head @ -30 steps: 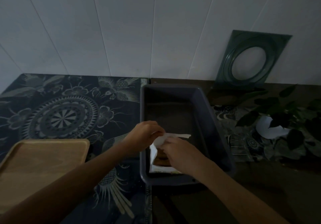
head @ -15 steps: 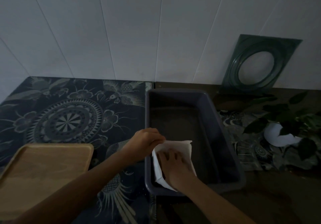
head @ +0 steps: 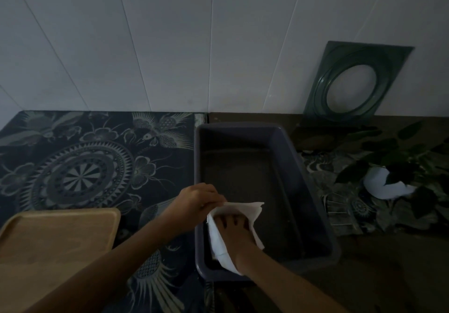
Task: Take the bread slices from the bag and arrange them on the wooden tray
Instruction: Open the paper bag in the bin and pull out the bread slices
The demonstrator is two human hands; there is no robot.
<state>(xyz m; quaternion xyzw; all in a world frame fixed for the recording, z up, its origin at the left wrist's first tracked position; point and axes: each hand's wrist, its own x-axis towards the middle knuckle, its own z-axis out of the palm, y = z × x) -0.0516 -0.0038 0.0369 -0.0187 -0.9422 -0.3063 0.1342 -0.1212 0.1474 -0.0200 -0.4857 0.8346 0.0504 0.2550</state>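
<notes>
A white bag (head: 220, 242) lies in the near left corner of a dark grey plastic bin (head: 306, 186). My left hand (head: 196, 199) pinches the bag's upper left edge and holds its mouth apart. My right hand (head: 233, 230) is pushed inside the bag, fingers spread downward; the bag hides whatever it touches, and no bread shows. The wooden tray (head: 56, 242) sits bare at the lower left, on the patterned cloth, well left of the bin.
A dark patterned cloth (head: 80, 167) covers the left of the counter. A green square frame (head: 352, 84) leans on the white wall at the back right. A leafy plant in a white pot (head: 386, 186) stands right of the bin.
My right hand has gone from the bag's mouth down into the bag. The bread seen a second ago is now covered. My left hand keeps its pinch on the edge.
</notes>
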